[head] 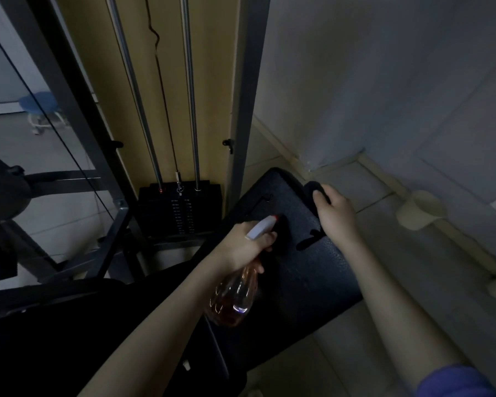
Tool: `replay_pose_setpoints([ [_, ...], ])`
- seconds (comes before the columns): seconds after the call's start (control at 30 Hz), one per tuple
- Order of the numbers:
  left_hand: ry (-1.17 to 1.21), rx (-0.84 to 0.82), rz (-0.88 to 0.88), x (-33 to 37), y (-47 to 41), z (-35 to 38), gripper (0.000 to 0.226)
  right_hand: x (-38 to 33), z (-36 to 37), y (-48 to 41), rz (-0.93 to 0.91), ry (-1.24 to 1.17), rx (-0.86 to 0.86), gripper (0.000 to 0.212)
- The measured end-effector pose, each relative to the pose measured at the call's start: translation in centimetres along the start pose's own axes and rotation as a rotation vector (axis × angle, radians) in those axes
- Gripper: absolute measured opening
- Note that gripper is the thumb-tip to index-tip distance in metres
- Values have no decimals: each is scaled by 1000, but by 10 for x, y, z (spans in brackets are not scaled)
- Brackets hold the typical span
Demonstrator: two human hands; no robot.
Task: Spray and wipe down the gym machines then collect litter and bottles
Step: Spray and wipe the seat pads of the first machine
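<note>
Dim gym corner: gripping spray bottle [235, 293] in left hand [246, 247], nozzle toward black pad [307, 270], clutching cloth [314, 187] in right hand [335, 216], ready to wipe.

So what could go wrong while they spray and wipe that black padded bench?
1. The left hand has its grip on the neck of the clear plastic spray bottle, which hangs tilted; it might slip and drop.
2. The bottle's red nozzle points across the black padded bench, roughly toward the right hand holding the dark cloth, so spray might wet that hand.
3. The room is dim, so spots may be missed.
</note>
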State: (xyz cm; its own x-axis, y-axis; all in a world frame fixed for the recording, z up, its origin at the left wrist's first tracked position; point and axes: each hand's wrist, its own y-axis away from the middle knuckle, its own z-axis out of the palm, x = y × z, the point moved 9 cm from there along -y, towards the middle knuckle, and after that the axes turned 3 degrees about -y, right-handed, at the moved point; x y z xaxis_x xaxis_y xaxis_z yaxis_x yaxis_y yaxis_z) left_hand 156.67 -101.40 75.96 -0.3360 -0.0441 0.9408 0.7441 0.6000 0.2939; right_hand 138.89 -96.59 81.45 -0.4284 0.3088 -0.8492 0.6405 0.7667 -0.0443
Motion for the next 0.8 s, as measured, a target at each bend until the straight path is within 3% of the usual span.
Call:
replay_pose_setpoints([
  [0.13,-96,-62,24,8,17,23,12,5,-2,2,77,-168,-37,25],
  [0.3,-154,-120,46,7,34,44,17,10,-7,9,87,-205,-91,22],
  [0.43,-318,-155,99,5,47,59,6,17,-16,23,71,-201,-132,18],
  [0.6,-448,-211,128,3,57,79,21,29,-30,40,62,-212,-123,18],
  [0.77,-512,-271,141,-5,65,93,8,31,-34,48,40,-234,-100,19],
  [0.8,-541,-266,149,-5,66,95,14,31,-34,48,37,-234,-100,19],
])
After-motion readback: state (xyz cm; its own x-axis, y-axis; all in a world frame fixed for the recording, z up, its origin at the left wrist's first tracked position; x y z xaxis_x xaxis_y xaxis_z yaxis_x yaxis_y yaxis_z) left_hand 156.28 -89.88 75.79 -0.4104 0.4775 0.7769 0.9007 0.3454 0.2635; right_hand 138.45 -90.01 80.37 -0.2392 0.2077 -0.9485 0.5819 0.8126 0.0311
